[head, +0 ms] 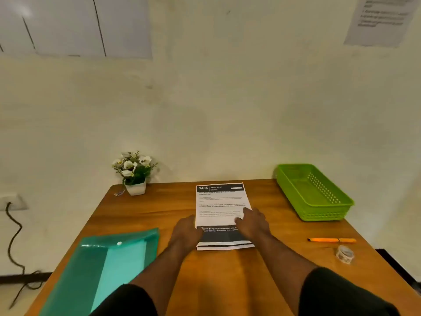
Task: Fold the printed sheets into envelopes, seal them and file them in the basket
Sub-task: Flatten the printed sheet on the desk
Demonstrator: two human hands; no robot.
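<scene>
Wood table (227, 281), w/ the printed sheets (222, 208) lying at its centre, near edge already turned up into a fold. The left hand (185, 231) is laid at the sheets' left edge; whether fingers grip or just press can't be told. The right hand (252, 222) is pressed flat on the paper, fingers extended, nothing grasped. Step judged: first fold, early in the task. Next move prob. calls for the crease to be flattened w/o the stack skewing. Tape roll (344, 254) and orange pen (331, 240) sit to the right. Farther off, the green basket (314, 213) holds no envelopes. "3405" is read on the sheet header; other text too blurred.
</scene>
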